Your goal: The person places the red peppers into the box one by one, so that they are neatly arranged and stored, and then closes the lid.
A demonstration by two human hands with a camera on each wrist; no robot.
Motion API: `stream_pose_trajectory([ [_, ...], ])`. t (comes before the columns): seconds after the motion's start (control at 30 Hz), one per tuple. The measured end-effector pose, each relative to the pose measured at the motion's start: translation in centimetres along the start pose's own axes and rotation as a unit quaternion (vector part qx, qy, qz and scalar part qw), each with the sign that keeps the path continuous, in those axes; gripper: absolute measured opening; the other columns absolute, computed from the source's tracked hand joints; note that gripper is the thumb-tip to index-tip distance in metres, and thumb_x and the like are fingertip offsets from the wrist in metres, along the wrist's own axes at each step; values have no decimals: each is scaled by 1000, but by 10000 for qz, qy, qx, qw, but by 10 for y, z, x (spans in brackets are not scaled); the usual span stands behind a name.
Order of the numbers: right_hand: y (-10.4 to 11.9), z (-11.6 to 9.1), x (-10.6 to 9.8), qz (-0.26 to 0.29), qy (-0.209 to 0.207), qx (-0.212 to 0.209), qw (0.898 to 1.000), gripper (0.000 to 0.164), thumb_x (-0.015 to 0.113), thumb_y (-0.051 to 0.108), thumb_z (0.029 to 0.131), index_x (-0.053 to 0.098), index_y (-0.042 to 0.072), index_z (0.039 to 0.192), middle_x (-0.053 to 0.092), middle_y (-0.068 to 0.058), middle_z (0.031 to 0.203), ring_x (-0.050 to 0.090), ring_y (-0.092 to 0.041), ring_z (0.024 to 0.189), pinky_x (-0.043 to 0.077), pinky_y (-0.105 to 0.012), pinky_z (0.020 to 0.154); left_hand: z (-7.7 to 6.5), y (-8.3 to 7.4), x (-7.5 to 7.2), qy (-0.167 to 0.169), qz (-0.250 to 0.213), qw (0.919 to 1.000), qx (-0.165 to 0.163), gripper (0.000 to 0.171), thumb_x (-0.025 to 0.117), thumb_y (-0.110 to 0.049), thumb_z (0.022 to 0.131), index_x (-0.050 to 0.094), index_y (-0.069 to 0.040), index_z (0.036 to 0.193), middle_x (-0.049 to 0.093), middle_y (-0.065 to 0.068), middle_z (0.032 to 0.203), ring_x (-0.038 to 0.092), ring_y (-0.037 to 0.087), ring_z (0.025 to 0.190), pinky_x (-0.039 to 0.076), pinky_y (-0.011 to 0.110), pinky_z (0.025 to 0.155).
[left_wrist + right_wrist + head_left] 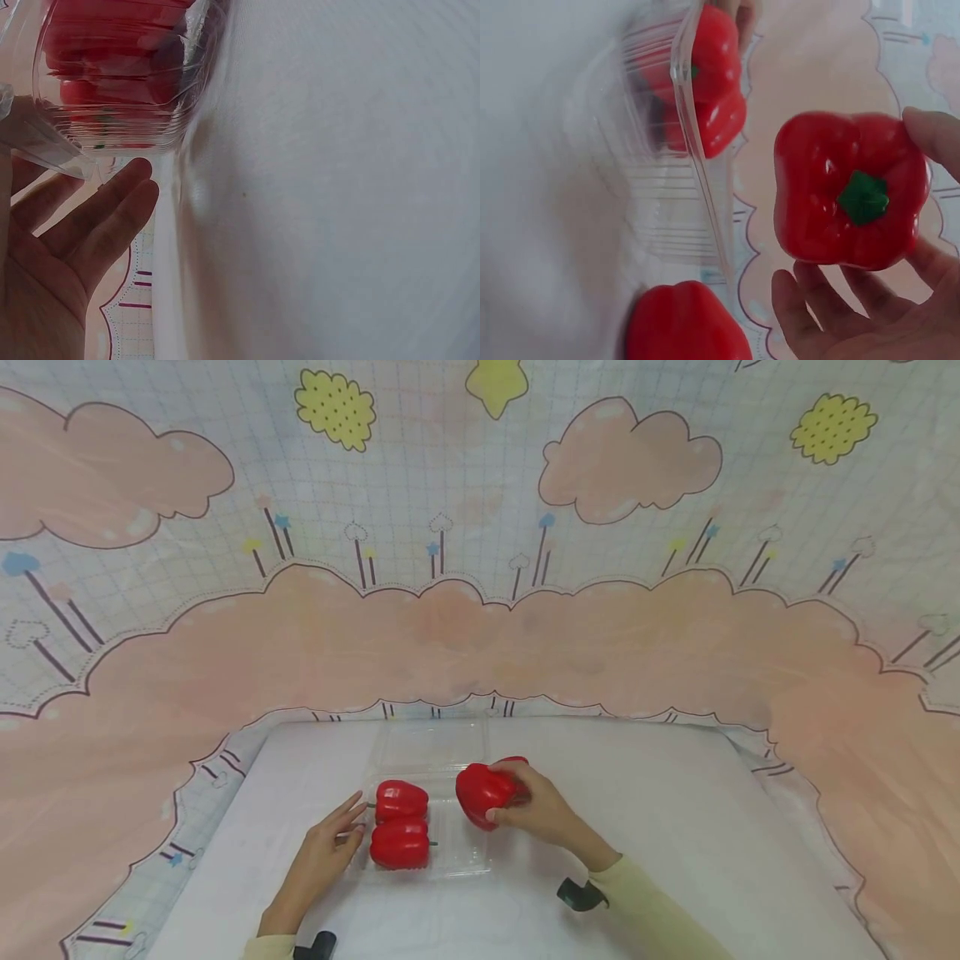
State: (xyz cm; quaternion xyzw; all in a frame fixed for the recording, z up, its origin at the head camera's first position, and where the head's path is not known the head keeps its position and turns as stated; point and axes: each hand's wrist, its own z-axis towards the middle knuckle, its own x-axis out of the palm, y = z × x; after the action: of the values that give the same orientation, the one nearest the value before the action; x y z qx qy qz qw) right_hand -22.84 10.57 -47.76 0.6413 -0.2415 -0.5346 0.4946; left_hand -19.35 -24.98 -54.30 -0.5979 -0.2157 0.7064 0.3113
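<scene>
A clear plastic clamshell box [459, 858] stands on the table with its lid folded back. Two red bell peppers [400, 846] lie on their sides in its left half, one behind the other. My right hand [543, 810] holds another red bell pepper [480, 793] by its sides, raised over the box's right edge. In the right wrist view its green stem [864, 198] faces the camera. A further red bell pepper [686, 326] sits on the table outside the box, mostly hidden behind my right hand in the head view. My left hand [324, 852], fingers loosely extended, is at the box's left side.
A white cloth covers the table [637, 777]. The transparent lid [431, 745] lies toward the far edge. Behind hangs a patterned curtain [487, 643] with clouds and stars. Dark wrist-camera mounts [581, 895] sit at both wrists.
</scene>
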Motion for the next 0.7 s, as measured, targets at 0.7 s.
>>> stream_pose_trajectory([
  [0.7, -1, 6, 15, -167, 1140, -373, 9926, 62, 81, 22, 77, 55, 24, 133, 56, -4, 134, 54, -28, 124, 59, -49, 93, -1, 0, 2, -82, 89, 9999, 5, 47, 65, -9, 92, 57, -9, 138, 48, 13, 150, 69, 33, 110, 61, 36, 85],
])
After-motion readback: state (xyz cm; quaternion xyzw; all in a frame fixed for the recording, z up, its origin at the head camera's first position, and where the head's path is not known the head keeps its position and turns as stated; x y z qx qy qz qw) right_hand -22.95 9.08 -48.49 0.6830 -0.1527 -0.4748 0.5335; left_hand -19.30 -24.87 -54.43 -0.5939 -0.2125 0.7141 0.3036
